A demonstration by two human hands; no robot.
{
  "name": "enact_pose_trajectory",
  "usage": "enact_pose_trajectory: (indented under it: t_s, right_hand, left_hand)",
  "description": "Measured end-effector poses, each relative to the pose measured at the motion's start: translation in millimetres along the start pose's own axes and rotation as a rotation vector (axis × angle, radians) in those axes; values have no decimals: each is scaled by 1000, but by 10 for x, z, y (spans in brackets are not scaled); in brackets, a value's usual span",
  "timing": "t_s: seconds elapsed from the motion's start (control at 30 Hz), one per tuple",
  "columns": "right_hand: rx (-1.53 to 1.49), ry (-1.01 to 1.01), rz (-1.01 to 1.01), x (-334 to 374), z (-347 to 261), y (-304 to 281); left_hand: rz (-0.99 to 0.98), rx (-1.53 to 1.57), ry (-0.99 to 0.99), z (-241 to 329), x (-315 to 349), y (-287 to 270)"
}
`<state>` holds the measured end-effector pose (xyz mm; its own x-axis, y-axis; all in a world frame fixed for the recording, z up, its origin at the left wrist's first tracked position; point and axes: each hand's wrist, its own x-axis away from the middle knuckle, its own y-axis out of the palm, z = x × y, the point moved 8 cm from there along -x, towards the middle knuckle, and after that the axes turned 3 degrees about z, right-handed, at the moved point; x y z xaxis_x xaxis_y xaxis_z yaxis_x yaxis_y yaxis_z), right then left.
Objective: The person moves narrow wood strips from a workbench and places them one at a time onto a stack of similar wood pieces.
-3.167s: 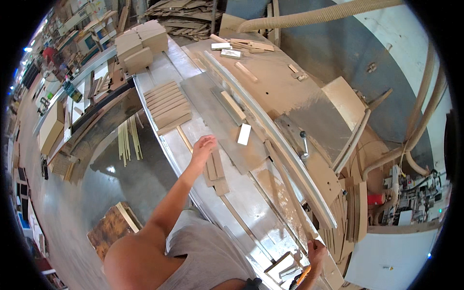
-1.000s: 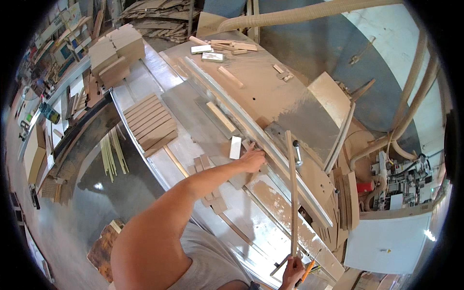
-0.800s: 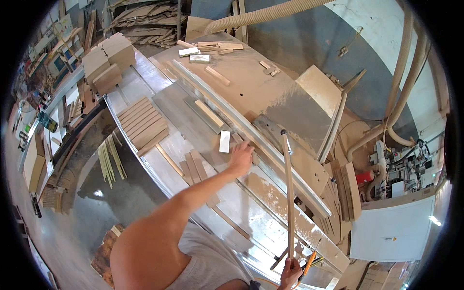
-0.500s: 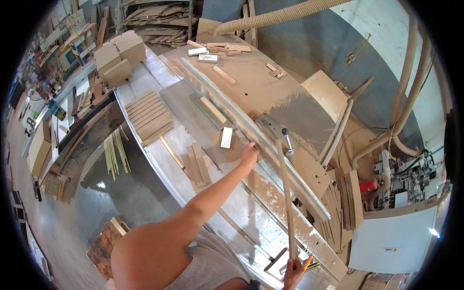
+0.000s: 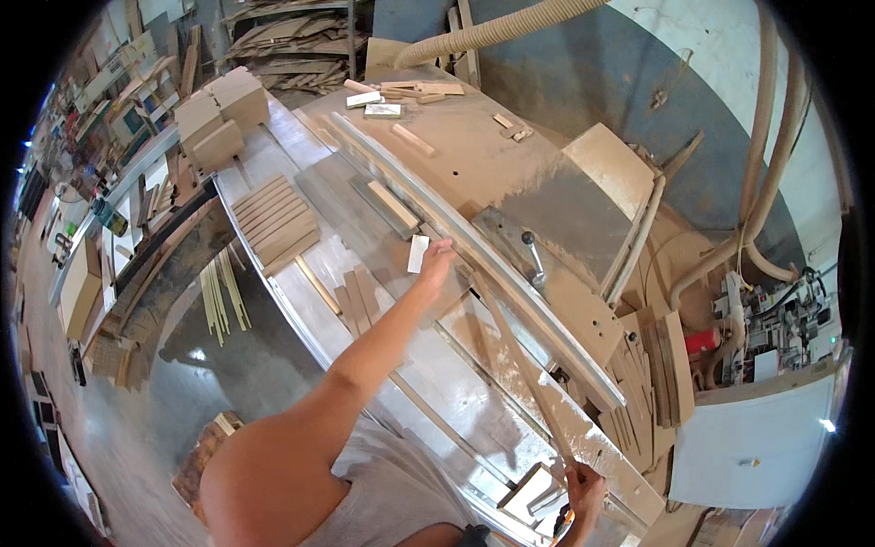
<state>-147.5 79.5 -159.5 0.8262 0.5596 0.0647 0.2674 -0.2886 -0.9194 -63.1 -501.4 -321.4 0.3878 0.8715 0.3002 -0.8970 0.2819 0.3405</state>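
My left hand (image 5: 438,259) is at the long metal fence (image 5: 510,283) of the saw table, fingers bent over a short brown wood piece (image 5: 427,231) lying along it. The fingers partly hide that piece. Beside this hand lies a small white-faced block (image 5: 417,254), and just beyond is a pale wood strip (image 5: 392,203) on a grey base. Low on the right, my right hand (image 5: 585,490) is closed around the near end of a long wooden strip (image 5: 524,365). The strip slants away across the table toward the fence. An orange-handled tool (image 5: 563,521) shows partly beside my right wrist.
Several cut boards (image 5: 275,223) and loose slats (image 5: 354,301) lie on the table's left side. Stacked brown blocks (image 5: 219,109) stand at its far end. Behind the fence are offcuts (image 5: 415,139) and a black-knobbed lever (image 5: 534,260). A ribbed hose (image 5: 510,29) hangs above.
My left hand has moved away and left along the fence with the short piece. My right hand has shifted right and a little up, and the long strip now slants more toward the left.
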Motion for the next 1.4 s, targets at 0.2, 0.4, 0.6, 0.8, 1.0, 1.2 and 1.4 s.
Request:
enact_pose_trajectory:
  t_s: [0.2, 0.4, 0.6, 0.8, 1.0, 1.2, 1.4]
  right_hand:
    - [-42, 38, -14, -403, -283, -46]
    - [60, -65, 31, -782, -707, -17]
    - [131, -146, -5, -1085, -1257, 100]
    - [102, -204, -13, -1482, -1651, 311]
    - [155, -238, 5, -1930, -2370, 442]
    - [233, -272, -45, -2406, -3150, 589]
    - [252, -379, -56, -2675, -3985, 995]
  left_hand:
    - [-100, 26, -55, 330, 510, -523]
    - [-7, -55, 22, 792, 825, -1301]
    - [-21, -81, 141, 936, 676, -1765]
    - [31, -17, 75, 1123, 441, -1937]
    - [59, -53, 107, 1323, -61, -2134]
    - [127, -30, 225, 1561, -977, -2229]
    - [555, -603, 310, 1933, -2419, -2661]
